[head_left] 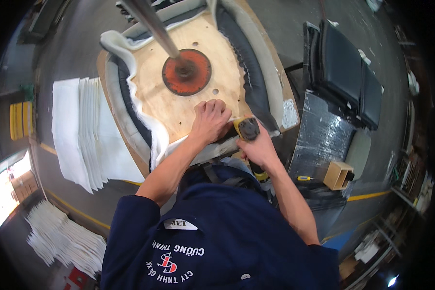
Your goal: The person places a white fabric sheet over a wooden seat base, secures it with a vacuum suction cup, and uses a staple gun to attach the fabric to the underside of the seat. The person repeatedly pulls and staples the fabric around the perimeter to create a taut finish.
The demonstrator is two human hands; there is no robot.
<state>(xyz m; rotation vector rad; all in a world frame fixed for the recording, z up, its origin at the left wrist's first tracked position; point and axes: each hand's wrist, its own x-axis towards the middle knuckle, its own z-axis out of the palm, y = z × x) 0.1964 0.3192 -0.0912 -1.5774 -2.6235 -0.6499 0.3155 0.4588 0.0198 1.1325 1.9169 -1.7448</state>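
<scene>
A plywood seat panel (198,43) lies face up before me, with white padding (137,104) and a black upholstery cover (250,72) around its edges. A row of staples runs along the cover's right side. An orange-red round pad (198,77) on a metal rod (152,26) stands against the panel's middle. My left hand (210,119) is closed at the near edge, its curled fingers on the cover's folded edge; the thumb is hidden. Wrapped round a yellow and black staple gun (247,128), my right hand (262,145) holds its nose at the panel's near right corner.
A stack of white padding sheets (77,130) lies at left, another pile (65,232) lower left. To the right, black upholstered panels (343,67) are stacked beside a plastic-covered surface (309,140) with a small wooden box (337,175) and a yellow-handled screwdriver (304,178).
</scene>
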